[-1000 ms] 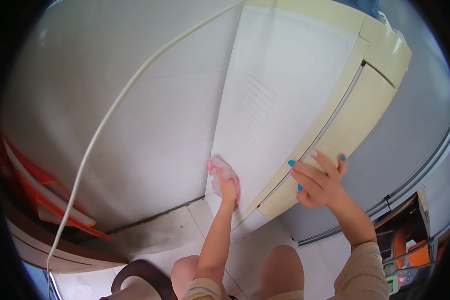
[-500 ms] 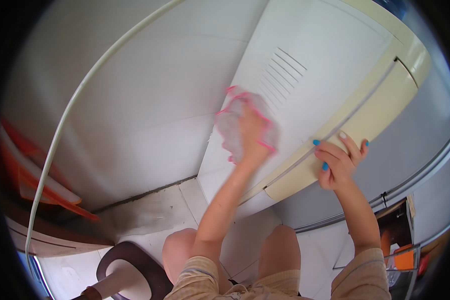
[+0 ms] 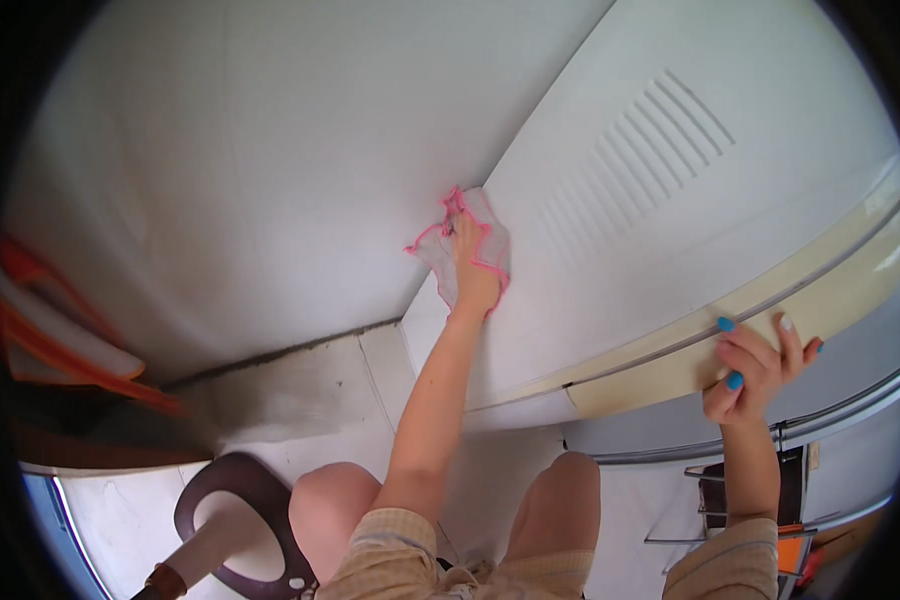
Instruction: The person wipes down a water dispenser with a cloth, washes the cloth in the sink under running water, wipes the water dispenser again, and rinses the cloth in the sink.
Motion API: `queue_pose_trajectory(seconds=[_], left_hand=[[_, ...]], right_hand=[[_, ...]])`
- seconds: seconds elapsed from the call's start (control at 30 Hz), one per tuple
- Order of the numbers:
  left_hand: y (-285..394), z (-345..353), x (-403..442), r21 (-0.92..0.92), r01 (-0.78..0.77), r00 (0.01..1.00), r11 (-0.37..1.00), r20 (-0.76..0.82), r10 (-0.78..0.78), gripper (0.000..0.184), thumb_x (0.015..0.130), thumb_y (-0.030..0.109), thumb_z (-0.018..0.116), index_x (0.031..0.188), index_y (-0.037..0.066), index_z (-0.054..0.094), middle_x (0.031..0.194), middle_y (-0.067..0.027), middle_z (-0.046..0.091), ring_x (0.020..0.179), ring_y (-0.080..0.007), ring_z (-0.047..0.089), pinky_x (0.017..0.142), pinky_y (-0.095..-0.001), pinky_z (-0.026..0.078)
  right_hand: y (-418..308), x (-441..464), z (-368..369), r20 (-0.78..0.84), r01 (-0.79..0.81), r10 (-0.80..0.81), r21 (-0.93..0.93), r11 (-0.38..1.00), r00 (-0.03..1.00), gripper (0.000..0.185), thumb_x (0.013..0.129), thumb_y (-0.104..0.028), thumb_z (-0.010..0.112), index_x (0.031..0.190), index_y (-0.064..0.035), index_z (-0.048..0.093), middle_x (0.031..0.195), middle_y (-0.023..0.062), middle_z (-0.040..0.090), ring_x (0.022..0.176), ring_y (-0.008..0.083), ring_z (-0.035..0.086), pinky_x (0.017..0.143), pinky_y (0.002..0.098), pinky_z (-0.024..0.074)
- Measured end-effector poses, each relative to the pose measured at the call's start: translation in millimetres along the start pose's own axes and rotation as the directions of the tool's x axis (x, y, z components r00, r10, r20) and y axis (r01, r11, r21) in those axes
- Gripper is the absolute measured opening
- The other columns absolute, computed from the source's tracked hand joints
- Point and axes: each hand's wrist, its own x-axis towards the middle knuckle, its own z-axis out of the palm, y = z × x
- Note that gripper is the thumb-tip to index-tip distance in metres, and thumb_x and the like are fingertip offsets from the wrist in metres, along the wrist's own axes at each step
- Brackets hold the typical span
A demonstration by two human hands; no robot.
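Note:
My left hand point(image 3: 475, 270) is closed on a thin grey cleaning cloth point(image 3: 487, 225) with a pink stitched edge. It presses the cloth to the white side panel point(image 3: 590, 300) of a tall appliance, near the corner where the panel meets the wall. Part of the cloth and some fingertips are hidden. My right hand point(image 3: 755, 370), with blue and white nails, rests on the cream front edge point(image 3: 660, 385) of the appliance. Its fingers are bent but apart, and nothing is held in them. Slanted vent slots point(image 3: 660, 130) run across the panel above the cloth.
The white wall point(image 3: 270, 200) rises at the left, its foot marked by a dark dirty seam. A brown-and-beige stool base point(image 3: 240, 530) stands on the tiled floor at lower left. An orange-edged object point(image 3: 70, 330) lies far left. Metal shelving point(image 3: 750, 500) is at lower right.
The view has tilted and come nearer the panel. My left hand has moved the cloth across the panel toward the wall corner. My right hand remains on the cream edge.

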Motion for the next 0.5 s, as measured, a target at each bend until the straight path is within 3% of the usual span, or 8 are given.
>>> queue_pose_trajectory(seconds=[0.07, 0.1, 0.17, 0.3, 0.43, 0.5], left_hand=[[-23, -6, -14, -0.001, 0.189, 0.981, 0.982, 0.034, -0.189, 0.061, 0.078, 0.013, 0.047, 0.13, 0.0, 0.019, 0.136, -0.0173, 0.019, 0.126, -0.0306, 0.016, 0.103, -0.0359, 0.011], [-23, -12, -24, -0.184, 0.384, 0.922, 0.905, 0.025, -0.386, 0.06, 0.079, 0.014, 0.046, 0.131, 0.0, 0.019, 0.136, -0.0167, 0.019, 0.126, -0.029, 0.017, 0.103, -0.0341, 0.012], [-28, -19, -47, -0.356, 0.551, 0.819, 0.755, 0.057, -0.571, 0.058, 0.08, 0.014, 0.045, 0.131, 0.001, 0.019, 0.137, -0.0161, 0.018, 0.127, -0.0274, 0.017, 0.103, -0.0322, 0.013], [-93, 4, -83, -0.298, 0.542, 0.814, 0.785, -0.044, -0.579, 0.054, 0.085, 0.022, 0.04, 0.13, 0.0, 0.02, 0.137, -0.0157, 0.019, 0.127, -0.027, 0.016, 0.103, -0.0318, 0.014], [-75, 17, -69, -0.368, 0.485, 0.808, 0.793, -0.158, -0.568, 0.057, 0.083, 0.026, 0.041, 0.13, -0.001, 0.022, 0.136, -0.0177, 0.021, 0.127, -0.0291, 0.015, 0.103, -0.031, 0.012], [-39, 16, -62, -0.3, 0.322, 0.925, 0.898, -0.104, -0.366, 0.057, 0.081, 0.027, 0.044, 0.127, -0.002, 0.027, 0.136, -0.019, 0.019, 0.128, -0.0294, 0.012, 0.103, -0.0354, 0.011]], right_hand=[[0, 0, 1, -0.06, -0.012, 0.013, 0.006, 1.0, 0.998, 0.023, 0.072, -0.021, 0.034, 0.071, -0.0182, 0.057, 0.087, -0.0058, 0.062, 0.114, 0.0206, 0.034, 0.103, 0.0384, -0.0006], [0, 1, 0, -0.049, -0.005, 0.005, 0.0, 1.0, 0.999, 0.023, 0.073, -0.02, 0.034, 0.071, -0.0176, 0.056, 0.089, -0.0048, 0.062, 0.114, 0.0212, 0.035, 0.103, 0.0378, -0.0001], [0, 1, -2, -0.035, -0.001, 0.001, -0.006, 1.0, 0.999, 0.023, 0.074, -0.019, 0.034, 0.072, -0.0171, 0.056, 0.089, -0.0045, 0.062, 0.114, 0.0217, 0.036, 0.103, 0.0377, 0.0003], [-2, 4, -2, -0.035, -0.003, 0.003, -0.02, 1.0, 0.999, 0.023, 0.076, -0.018, 0.034, 0.074, -0.0154, 0.057, 0.089, -0.0034, 0.062, 0.113, 0.0229, 0.036, 0.103, 0.0373, 0.0008], [-1, 6, -1, -0.024, 0.02, -0.02, -0.026, 0.999, 1.0, 0.024, 0.076, -0.018, 0.033, 0.075, -0.0146, 0.057, 0.088, -0.0027, 0.062, 0.114, 0.0229, 0.036, 0.103, 0.0373, 0.0005], [0, 6, 2, -0.076, 0.04, -0.04, 0.0, 0.999, 0.996, 0.024, 0.077, -0.018, 0.033, 0.076, -0.0146, 0.057, 0.089, -0.0026, 0.062, 0.114, 0.0232, 0.036, 0.103, 0.0373, -0.0001]])
